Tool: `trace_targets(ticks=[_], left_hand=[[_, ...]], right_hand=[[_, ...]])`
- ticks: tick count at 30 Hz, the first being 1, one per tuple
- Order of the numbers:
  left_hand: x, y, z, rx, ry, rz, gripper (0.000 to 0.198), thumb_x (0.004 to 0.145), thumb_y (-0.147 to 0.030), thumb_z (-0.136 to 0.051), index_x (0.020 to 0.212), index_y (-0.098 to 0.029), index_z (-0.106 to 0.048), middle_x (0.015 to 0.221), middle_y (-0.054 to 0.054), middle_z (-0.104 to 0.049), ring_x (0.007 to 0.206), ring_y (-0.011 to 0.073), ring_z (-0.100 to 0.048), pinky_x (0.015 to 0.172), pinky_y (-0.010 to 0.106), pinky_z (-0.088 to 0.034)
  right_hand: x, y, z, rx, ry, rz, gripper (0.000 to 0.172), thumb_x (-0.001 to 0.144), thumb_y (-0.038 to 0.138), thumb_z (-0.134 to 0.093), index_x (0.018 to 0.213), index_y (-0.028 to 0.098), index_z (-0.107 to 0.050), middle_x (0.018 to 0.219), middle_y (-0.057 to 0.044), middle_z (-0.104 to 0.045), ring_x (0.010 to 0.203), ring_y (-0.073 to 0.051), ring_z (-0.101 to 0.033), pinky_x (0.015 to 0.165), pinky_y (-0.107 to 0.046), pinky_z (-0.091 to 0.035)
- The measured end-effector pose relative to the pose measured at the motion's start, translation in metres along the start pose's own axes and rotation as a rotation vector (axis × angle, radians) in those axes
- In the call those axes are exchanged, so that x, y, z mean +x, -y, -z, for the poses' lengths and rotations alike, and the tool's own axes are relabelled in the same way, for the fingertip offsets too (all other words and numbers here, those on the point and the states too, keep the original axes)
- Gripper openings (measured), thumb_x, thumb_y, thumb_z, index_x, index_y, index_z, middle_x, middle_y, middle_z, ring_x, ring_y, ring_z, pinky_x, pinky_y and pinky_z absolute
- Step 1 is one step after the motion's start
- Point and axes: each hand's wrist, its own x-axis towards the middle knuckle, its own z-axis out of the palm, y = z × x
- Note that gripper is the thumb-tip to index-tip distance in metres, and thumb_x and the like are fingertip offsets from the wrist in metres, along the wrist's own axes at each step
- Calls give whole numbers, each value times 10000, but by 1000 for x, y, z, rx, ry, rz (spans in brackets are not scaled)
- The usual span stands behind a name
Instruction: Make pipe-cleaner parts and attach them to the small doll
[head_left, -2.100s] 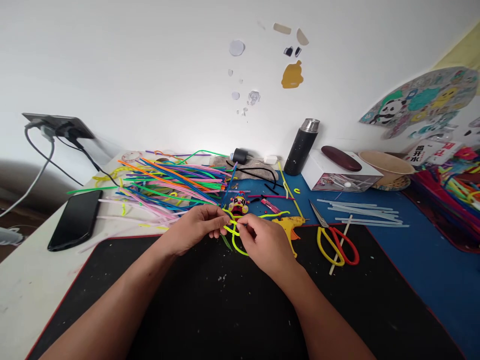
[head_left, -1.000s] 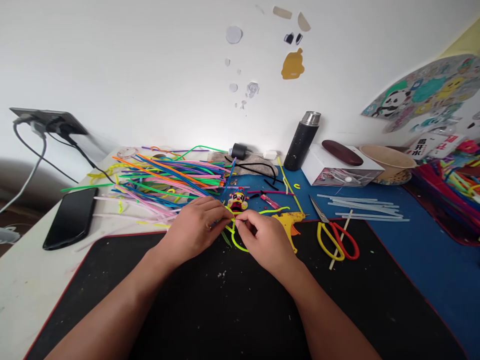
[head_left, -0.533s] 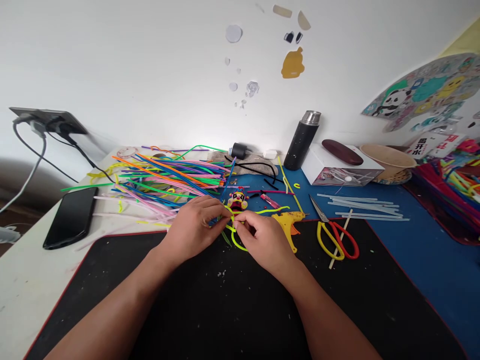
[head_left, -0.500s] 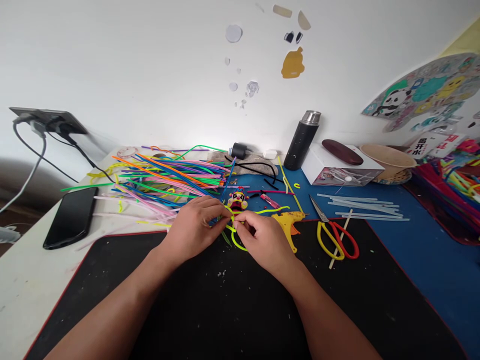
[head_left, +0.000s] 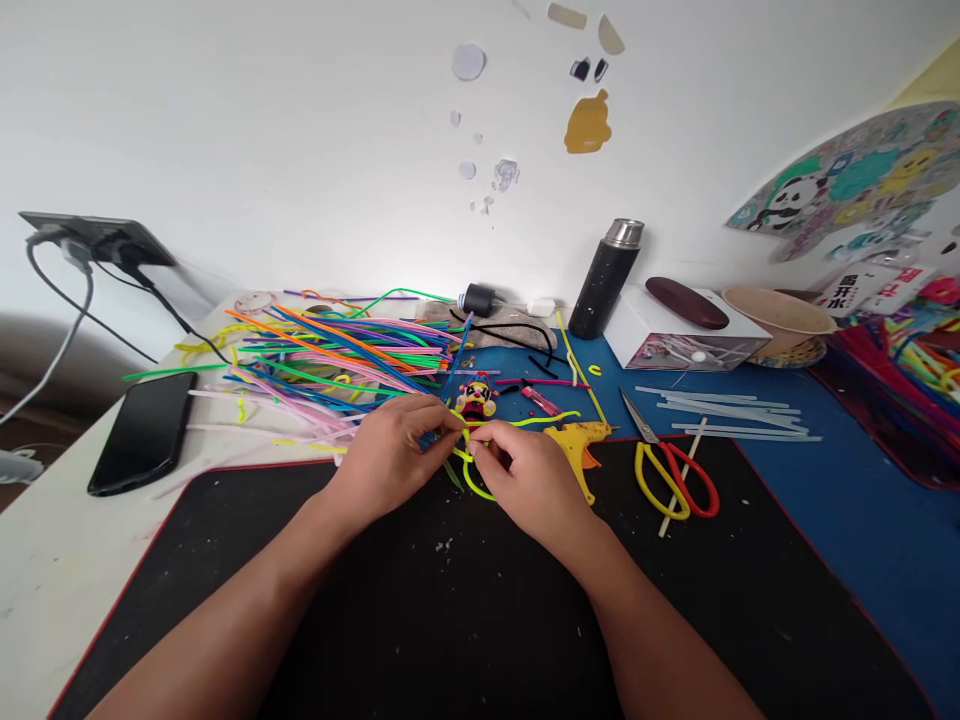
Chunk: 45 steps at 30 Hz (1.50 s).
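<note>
Between my two hands is a bright yellow-green pipe cleaner (head_left: 478, 484), bent into a loop below the fingertips, with a wavy length running off to the right. My left hand (head_left: 401, 447) pinches it from the left, thumb against fingers. From the right, my right hand (head_left: 529, 475) pinches it too, and the fingertips of both hands nearly meet. The exact grip point is partly hidden by the fingers. Just behind the hands stands a small figure (head_left: 476, 397) with a painted face and a colourful top. A yellow glue gun (head_left: 579, 450) lies right beside my right hand.
Scissors (head_left: 664, 465) rest over a thin stick on the black mat (head_left: 465, 620). Translucent glue sticks (head_left: 727, 408) lie at the right. Many coloured pipe cleaners (head_left: 337, 345) are heaped at the left near a phone (head_left: 142, 432). A black flask (head_left: 606, 280) stands beside a white box (head_left: 679, 345).
Both hands stay almost in place, still pinching the pipe cleaner. The whole view has shifted very slightly; nothing else visibly moves.
</note>
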Motion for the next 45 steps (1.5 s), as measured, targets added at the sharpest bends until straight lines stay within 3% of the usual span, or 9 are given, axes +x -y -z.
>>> trace_targets(ticks=[6,12,18,25,30,45], left_hand=[[1,-1,2,4,2,31,121,979,-205,-622,916,-205,-726,890,34,-732,833,191,-685,759,286,-485],[-1,1,2,-7,7,66,115,978,-221,-615,935,-205,-719,903,27,-732,838,183,-684,750,280,-473],[-1,-3,2,-124,19,127,125,972,-248,-605,933,-214,-718,927,27,-739,858,189,-683,771,287,-480],[2,0,12,-470,211,324,352,928,-510,-716,1110,-211,-749,1044,45,-770,927,223,-673,807,305,-497],[2,10,11,-529,350,394,361,910,-541,-733,922,-180,-715,817,-5,-661,742,165,-566,681,277,-424],[4,8,13,-550,288,403,382,929,-552,-673,834,-182,-662,728,-14,-596,690,160,-531,636,273,-399]], right_hand=[[0,-1,0,57,32,-32,156,1012,322,-619,1001,230,-745,726,22,-711,567,-134,-559,579,-265,-354],[-1,-2,1,170,74,-68,280,1059,407,-538,962,223,-725,709,16,-691,568,-138,-577,577,-258,-389],[0,-2,-1,175,49,-52,170,980,380,-652,923,229,-706,705,24,-668,599,-142,-563,558,-253,-368],[1,-5,-2,268,29,-90,182,962,361,-617,839,230,-640,651,35,-603,569,-138,-547,537,-245,-384],[-1,-5,-3,288,36,-109,186,972,371,-603,861,231,-656,664,30,-605,587,-142,-571,544,-242,-405],[0,-2,0,232,28,-78,215,986,372,-597,841,229,-666,632,29,-579,554,-137,-498,522,-243,-383]])
